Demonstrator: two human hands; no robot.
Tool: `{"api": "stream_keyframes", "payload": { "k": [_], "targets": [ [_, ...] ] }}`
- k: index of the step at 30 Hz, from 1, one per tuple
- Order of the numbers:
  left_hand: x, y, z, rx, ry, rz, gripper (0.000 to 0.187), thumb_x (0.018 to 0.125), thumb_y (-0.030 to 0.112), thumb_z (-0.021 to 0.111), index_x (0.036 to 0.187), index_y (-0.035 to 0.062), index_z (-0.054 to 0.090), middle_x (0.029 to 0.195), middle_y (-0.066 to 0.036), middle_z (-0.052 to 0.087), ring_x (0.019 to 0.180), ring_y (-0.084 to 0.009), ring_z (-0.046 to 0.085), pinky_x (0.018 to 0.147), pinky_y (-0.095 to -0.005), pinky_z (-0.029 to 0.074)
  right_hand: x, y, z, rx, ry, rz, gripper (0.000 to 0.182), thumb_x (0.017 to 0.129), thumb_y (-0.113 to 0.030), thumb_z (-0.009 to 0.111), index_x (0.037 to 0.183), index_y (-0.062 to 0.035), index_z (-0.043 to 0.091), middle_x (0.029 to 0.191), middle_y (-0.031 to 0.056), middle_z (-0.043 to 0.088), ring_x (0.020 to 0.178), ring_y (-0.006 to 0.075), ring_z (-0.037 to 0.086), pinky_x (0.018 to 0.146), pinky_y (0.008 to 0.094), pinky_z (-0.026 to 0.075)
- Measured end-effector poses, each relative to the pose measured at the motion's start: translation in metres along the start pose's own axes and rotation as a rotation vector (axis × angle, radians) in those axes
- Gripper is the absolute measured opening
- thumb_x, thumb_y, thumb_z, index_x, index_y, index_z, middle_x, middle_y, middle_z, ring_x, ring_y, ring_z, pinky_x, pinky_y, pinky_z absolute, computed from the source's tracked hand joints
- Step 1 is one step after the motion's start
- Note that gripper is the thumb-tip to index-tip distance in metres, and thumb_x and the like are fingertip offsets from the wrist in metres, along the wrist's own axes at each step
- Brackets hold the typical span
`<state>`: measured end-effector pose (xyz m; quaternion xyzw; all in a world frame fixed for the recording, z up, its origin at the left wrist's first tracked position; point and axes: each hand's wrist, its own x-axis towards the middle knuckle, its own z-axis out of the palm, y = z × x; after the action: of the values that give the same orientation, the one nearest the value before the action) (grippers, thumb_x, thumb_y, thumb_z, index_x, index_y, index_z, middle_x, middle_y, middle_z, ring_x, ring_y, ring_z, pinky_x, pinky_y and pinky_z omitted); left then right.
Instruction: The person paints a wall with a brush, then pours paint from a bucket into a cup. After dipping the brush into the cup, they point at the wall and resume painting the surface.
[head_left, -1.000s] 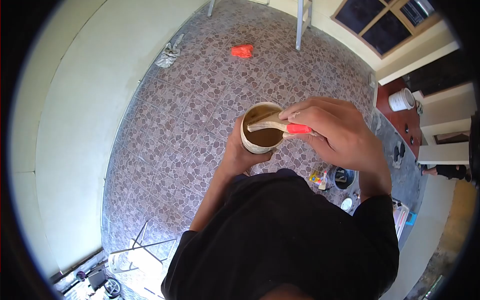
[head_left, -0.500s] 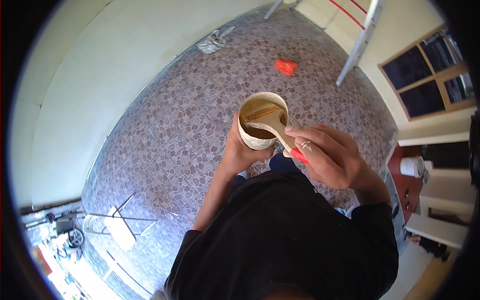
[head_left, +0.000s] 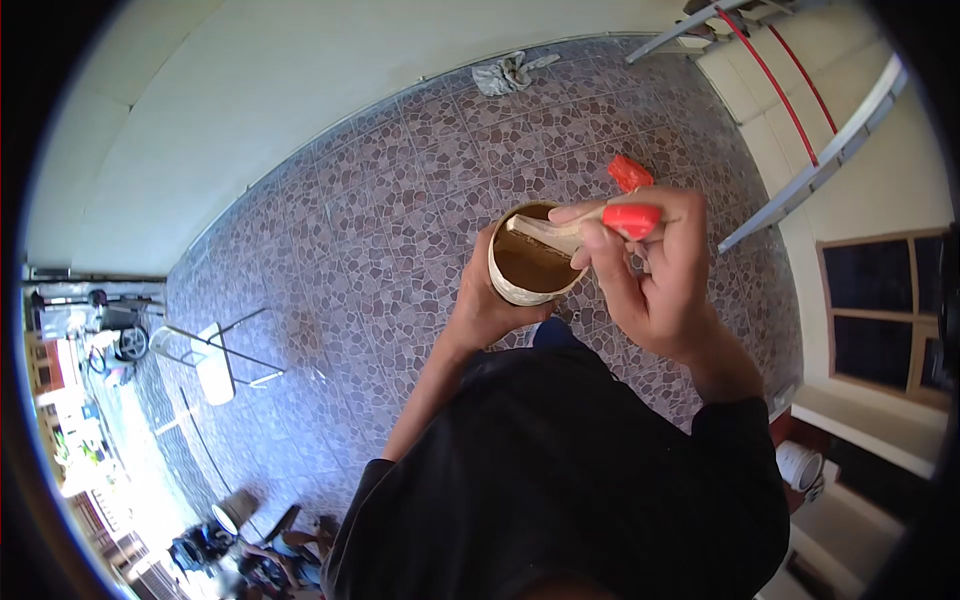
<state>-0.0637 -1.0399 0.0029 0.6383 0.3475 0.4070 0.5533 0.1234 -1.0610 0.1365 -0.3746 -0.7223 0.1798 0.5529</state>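
Observation:
My left hand (head_left: 487, 300) grips a round paint-stained can (head_left: 520, 285) from below and the side, held out in front of my chest. The can holds brown liquid. My right hand (head_left: 650, 275) is closed on a paintbrush (head_left: 590, 225) with a red handle end and a pale, paint-smeared body. The brush head lies across the can's far rim, its bristles over the brown liquid. My black shirt fills the lower part of the view.
Patterned stone tiles cover the floor (head_left: 400, 220) below. A grey rag (head_left: 508, 72) lies by the cream wall, a red object (head_left: 628, 172) sits just beyond the can, a metal ladder (head_left: 800, 130) stands at right, a white chair frame (head_left: 215, 360) at left, a white bucket (head_left: 800, 465) at lower right.
My head has turned, so the floor and ladder swung across the view. The brush has gone from angled down into the can to lying flatter across its rim, with my right hand raised.

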Motion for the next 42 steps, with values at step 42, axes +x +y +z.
{"api": "stream_keyframes", "payload": {
  "k": [42],
  "targets": [
    [0.104, -0.060, -0.257, 0.220, 0.335, -0.063, 0.103, 0.051, 0.007, 0.097, 0.143, 0.0064, 0.051, 0.134, -0.014, 0.059, 0.130, -0.0377, 0.053, 0.111, -0.0480, 0.044, 0.214, 0.133, 0.234, 0.424, -0.121, 0.632, 0.022, 0.114, -0.026, 0.048, 0.114, -0.0046, 0.051, 0.086, 0.0145, 0.073, 0.053, 0.0039, 0.055, 0.045, 0.0184, 0.040]
  ]
}}
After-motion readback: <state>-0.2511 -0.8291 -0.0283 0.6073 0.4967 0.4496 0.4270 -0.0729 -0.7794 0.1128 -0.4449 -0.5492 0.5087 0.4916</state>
